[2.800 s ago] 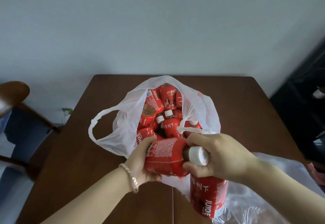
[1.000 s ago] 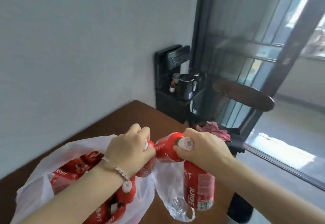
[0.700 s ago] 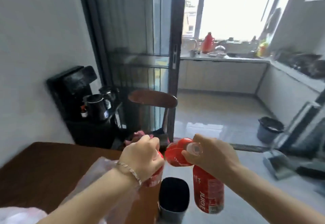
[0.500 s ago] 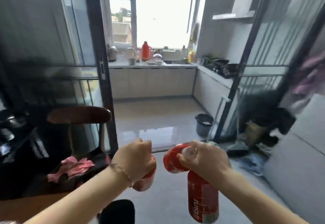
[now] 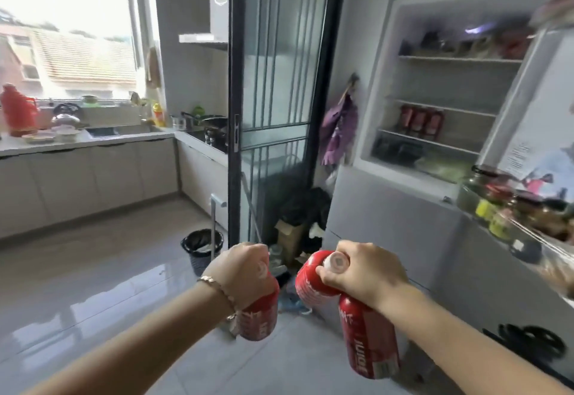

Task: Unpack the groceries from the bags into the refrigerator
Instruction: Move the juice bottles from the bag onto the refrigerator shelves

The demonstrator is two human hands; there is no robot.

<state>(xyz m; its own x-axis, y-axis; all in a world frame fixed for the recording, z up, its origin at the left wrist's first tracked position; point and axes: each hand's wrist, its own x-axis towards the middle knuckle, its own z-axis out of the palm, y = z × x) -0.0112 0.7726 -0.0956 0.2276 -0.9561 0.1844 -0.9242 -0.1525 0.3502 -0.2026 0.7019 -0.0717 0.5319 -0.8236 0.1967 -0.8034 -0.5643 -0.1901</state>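
My left hand (image 5: 245, 273) grips a red juice bottle (image 5: 259, 320) by its top, the bottle hanging below my fist. My right hand (image 5: 362, 273) holds two red juice bottles: one (image 5: 371, 342) hangs down, the other (image 5: 310, 279) points left with its white cap (image 5: 337, 261) towards me. The refrigerator (image 5: 447, 109) stands open at the upper right, beyond both hands. Three red bottles (image 5: 419, 120) stand on one of its middle shelves. Its door (image 5: 534, 134) swings out at the right, with jars (image 5: 494, 205) in the door rack.
A black-framed glass sliding door (image 5: 273, 93) stands left of the fridge, with a cardboard box and dark bags (image 5: 298, 224) at its foot. A black waste bin (image 5: 202, 247) sits on the glossy tiled floor. Kitchen counters (image 5: 87, 140) run along the left.
The view has swung from the table and bag, past the kitchen, round to the open refrigerator. Both hands keep the same hold on the bottles and have spread slightly apart.
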